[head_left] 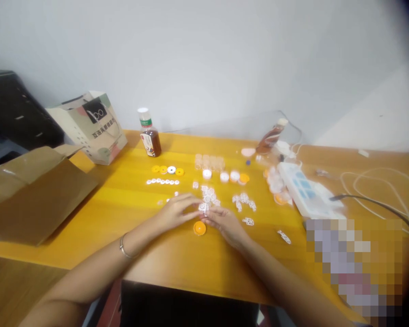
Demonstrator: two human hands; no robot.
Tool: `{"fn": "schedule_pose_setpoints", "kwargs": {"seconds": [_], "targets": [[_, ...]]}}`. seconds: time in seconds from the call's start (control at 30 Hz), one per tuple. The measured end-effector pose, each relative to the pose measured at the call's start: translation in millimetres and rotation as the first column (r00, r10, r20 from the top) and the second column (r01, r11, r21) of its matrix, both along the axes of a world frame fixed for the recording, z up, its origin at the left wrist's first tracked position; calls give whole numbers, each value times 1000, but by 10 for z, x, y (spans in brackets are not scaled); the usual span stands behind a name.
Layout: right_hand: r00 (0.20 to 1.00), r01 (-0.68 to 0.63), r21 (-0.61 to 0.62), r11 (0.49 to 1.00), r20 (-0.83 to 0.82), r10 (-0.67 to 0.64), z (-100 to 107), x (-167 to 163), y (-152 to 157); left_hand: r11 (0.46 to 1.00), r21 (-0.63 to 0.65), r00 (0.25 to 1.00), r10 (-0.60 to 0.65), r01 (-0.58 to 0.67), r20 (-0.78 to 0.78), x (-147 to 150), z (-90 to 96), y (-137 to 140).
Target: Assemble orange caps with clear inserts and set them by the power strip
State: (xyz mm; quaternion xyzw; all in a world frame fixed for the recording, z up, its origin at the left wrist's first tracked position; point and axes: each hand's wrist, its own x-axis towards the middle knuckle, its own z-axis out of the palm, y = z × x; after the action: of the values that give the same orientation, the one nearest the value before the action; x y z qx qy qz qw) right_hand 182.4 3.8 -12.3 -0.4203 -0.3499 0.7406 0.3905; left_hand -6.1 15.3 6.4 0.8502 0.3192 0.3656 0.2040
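A small white openwork plastic piece (203,207) is pinched between the fingertips of my left hand (175,211) and my right hand (227,225). Just below the fingertips an orange round cup-like part (200,228) lies on the table. Beyond my hands is a loose pile of similar white pieces (209,195). More white cut-out pieces (244,199) lie to the right, with single ones (248,221) nearer to me. Past my left hand are a row of small white discs (162,181) and several yellow and white rings (163,170). My fingers partly cover the held piece.
Clear plastic cups (209,162) and white round parts (224,176) stand farther back. A bottle of dark drink (150,138), a paper bag (100,129) and an open cardboard box (37,200) are on the left. A power strip (301,188), cables and a second bottle (271,137) occupy the right.
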Motion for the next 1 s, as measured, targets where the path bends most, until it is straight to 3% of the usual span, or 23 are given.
{"fn": "schedule_pose_setpoints", "kwargs": {"seconds": [0.2, 0.4, 0.6, 0.83, 1.0], "targets": [[1000, 12, 26, 1000, 21, -13, -19, -21, -15, 997, 62, 996, 59, -55, -62, 52, -41, -35], [998, 4, 43, 999, 67, -7, -45, -17, -10, 997, 37, 993, 72, -69, -91, 54, -4, -51], [995, -27, 67, 997, 101, 20, -30, 6, -5, 997, 46, 970, -53, 66, -237, -18, 122, -38], [988, -111, 58, 992, 118, 104, -26, -6, -27, 978, 60, 889, -155, 199, -431, -56, 184, -7], [984, -146, 27, 989, 107, 143, -39, -5, -31, 972, 62, 880, -178, 228, -439, -52, 195, 32]]}}
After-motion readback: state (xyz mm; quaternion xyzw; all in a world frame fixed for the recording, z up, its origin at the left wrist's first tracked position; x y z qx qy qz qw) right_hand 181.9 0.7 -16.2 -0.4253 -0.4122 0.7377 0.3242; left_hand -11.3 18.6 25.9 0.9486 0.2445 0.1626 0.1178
